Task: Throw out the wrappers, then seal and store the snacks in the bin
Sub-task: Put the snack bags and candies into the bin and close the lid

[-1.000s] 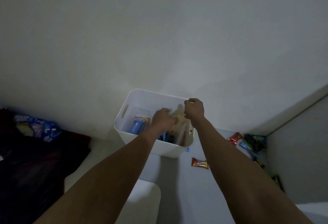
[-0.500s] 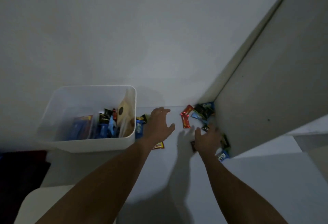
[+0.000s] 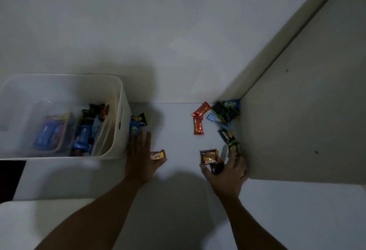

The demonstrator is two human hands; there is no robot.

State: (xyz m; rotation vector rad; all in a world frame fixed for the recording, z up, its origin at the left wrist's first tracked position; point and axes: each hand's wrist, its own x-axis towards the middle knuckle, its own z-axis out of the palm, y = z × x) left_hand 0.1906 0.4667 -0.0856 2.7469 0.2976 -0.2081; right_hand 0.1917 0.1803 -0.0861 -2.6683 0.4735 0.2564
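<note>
A white bin (image 3: pixel 121 99) stands at the left, holding several blue and dark snack packets. Just to its right my left hand (image 3: pixel 140 158) lies flat on the white table, fingers straight, with a red and yellow snack bar (image 3: pixel 157 155) between fingers and thumb. My right hand (image 3: pixel 227 172) is by the right panel, fingers curled round a small dark packet (image 3: pixel 216 168). A brown Nextar packet (image 3: pixel 210 156) lies just above its thumb. A green packet (image 3: pixel 235 149) sits at its fingertips. Two red packets (image 3: pixel 198 125) lie further back.
Black and blue packets (image 3: pixel 225 111) are piled in the far corner against a grey side panel (image 3: pixel 297 127). Two more packets (image 3: pixel 138 122) lie against the bin's right wall. A white rounded surface (image 3: pixel 39 222) sits at lower left, a dark object (image 3: pixel 10 176) beside it.
The view swung right from the bin to the table. Both hands left the bin; the left came down beside the red and yellow bar, the right reached the packets by the panel.
</note>
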